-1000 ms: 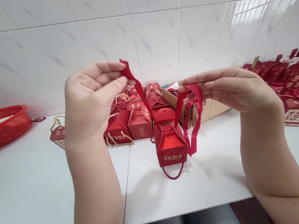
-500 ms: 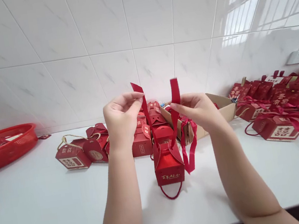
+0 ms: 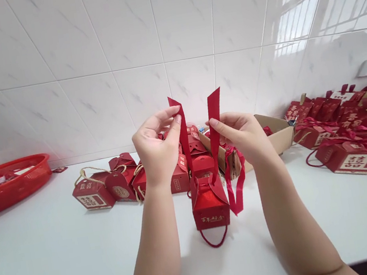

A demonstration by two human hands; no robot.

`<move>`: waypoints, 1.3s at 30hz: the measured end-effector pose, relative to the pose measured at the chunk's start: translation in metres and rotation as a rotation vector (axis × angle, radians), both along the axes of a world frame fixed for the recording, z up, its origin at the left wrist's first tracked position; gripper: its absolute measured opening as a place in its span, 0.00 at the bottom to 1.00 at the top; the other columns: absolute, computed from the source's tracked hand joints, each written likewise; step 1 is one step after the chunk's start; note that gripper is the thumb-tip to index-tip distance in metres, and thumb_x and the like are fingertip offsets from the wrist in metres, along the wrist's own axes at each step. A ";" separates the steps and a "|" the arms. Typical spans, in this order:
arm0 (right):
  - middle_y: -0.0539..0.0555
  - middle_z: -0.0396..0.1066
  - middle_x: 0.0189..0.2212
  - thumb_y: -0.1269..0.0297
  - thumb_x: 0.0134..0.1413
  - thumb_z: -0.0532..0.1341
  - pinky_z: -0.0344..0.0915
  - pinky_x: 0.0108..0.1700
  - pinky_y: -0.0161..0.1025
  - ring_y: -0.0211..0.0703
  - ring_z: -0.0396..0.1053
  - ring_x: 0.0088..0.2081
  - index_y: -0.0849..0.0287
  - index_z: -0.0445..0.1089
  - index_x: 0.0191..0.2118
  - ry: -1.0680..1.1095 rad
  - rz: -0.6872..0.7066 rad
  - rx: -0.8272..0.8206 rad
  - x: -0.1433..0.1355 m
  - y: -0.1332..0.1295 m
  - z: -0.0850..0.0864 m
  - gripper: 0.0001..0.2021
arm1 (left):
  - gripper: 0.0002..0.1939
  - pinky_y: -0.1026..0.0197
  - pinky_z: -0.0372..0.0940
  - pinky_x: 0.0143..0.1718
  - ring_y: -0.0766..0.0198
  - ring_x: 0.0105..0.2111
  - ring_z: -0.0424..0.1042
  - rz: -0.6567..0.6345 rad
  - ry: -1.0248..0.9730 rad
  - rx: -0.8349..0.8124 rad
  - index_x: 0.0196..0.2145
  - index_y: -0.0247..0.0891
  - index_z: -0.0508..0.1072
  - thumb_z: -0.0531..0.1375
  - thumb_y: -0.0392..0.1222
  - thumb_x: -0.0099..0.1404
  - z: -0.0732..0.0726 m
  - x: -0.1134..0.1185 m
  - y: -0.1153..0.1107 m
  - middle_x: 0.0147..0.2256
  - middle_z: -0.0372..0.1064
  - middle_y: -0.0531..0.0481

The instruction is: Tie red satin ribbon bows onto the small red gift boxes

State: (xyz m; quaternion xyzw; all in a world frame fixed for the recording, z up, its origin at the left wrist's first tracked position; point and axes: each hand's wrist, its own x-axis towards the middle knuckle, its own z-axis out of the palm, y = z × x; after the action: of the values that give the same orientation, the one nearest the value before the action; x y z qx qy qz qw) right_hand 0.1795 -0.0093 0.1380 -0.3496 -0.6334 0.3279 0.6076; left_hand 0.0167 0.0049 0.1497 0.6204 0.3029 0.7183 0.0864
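Observation:
A small red box (image 3: pixel 211 211) with gold lettering stands upright on the white table, a dark red cord loop lying at its front. Two ends of a red ribbon (image 3: pixel 216 139) rise from the top of the box. My left hand (image 3: pixel 162 145) pinches the left end between thumb and fingers, near its tip. The right end is pinched the same way by my right hand (image 3: pixel 238 136). Both hands are above the box, a short gap apart.
Several red boxes (image 3: pixel 93 192) stand behind and to the left. An open cardboard box (image 3: pixel 278 135) sits behind my right hand, with pink-red ribbon (image 3: pixel 238 193) hanging from it. A red basket (image 3: pixel 12 193) is far left; several ribboned red boxes (image 3: pixel 353 155) stand right.
My hands have come slightly closer together, and both ribbon ends now stand straighter. The whole view has shifted a little.

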 end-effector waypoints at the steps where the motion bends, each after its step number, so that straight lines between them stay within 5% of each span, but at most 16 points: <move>1: 0.51 0.72 0.26 0.50 0.52 0.62 0.64 0.26 0.31 0.35 0.68 0.26 0.59 0.74 0.31 0.000 -0.004 -0.005 0.000 0.000 0.000 0.16 | 0.07 0.63 0.70 0.36 0.65 0.34 0.75 0.017 0.012 0.011 0.36 0.41 0.77 0.63 0.37 0.58 0.000 0.000 0.000 0.36 0.77 0.49; 7: 0.52 0.73 0.27 0.49 0.52 0.60 0.65 0.28 0.31 0.36 0.69 0.28 0.59 0.75 0.33 0.006 -0.018 -0.022 0.000 0.000 0.000 0.17 | 0.12 0.64 0.69 0.31 0.65 0.33 0.73 0.002 0.111 0.017 0.41 0.42 0.76 0.63 0.35 0.57 -0.002 0.001 -0.001 0.34 0.76 0.49; 14: 0.53 0.75 0.30 0.50 0.52 0.61 0.69 0.34 0.34 0.40 0.72 0.33 0.57 0.76 0.36 0.000 -0.016 -0.005 0.002 0.000 -0.002 0.16 | 0.20 0.63 0.71 0.34 0.62 0.37 0.74 -0.133 0.175 -0.021 0.46 0.45 0.73 0.63 0.30 0.55 -0.001 0.000 -0.004 0.46 0.73 0.47; 23: 0.51 0.74 0.29 0.49 0.53 0.61 0.70 0.33 0.37 0.42 0.73 0.33 0.55 0.76 0.37 0.036 -0.041 0.010 0.000 -0.002 -0.002 0.15 | 0.20 0.62 0.72 0.34 0.61 0.39 0.75 -0.148 0.183 -0.027 0.46 0.45 0.72 0.63 0.32 0.55 -0.001 0.005 -0.006 0.49 0.71 0.47; 30: 0.51 0.74 0.31 0.49 0.53 0.61 0.71 0.35 0.38 0.43 0.73 0.37 0.53 0.75 0.39 0.072 -0.081 0.069 -0.001 0.002 -0.004 0.15 | 0.19 0.57 0.73 0.40 0.62 0.35 0.75 -0.203 0.190 -0.030 0.46 0.47 0.72 0.62 0.31 0.57 -0.003 0.009 -0.006 0.45 0.72 0.50; 33: 0.51 0.75 0.32 0.51 0.52 0.62 0.72 0.35 0.38 0.43 0.74 0.37 0.54 0.75 0.39 0.090 -0.079 0.104 -0.002 0.007 -0.005 0.14 | 0.11 0.58 0.73 0.38 0.65 0.33 0.74 -0.154 0.187 0.069 0.37 0.45 0.75 0.62 0.31 0.58 -0.005 0.009 -0.002 0.45 0.71 0.51; 39: 0.50 0.75 0.30 0.53 0.50 0.64 0.73 0.33 0.37 0.41 0.74 0.33 0.56 0.73 0.37 0.206 -0.047 0.173 -0.007 0.016 -0.009 0.13 | 0.06 0.58 0.74 0.36 0.64 0.34 0.74 -0.182 0.165 0.150 0.31 0.40 0.69 0.65 0.37 0.57 -0.011 0.014 0.006 0.32 0.70 0.53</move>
State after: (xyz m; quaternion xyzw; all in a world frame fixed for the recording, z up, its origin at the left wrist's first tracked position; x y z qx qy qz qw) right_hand 0.1728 0.0071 0.1290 -0.2748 -0.5853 0.2919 0.7048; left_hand 0.0307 0.0113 0.1385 0.7070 0.1972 0.6745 0.0794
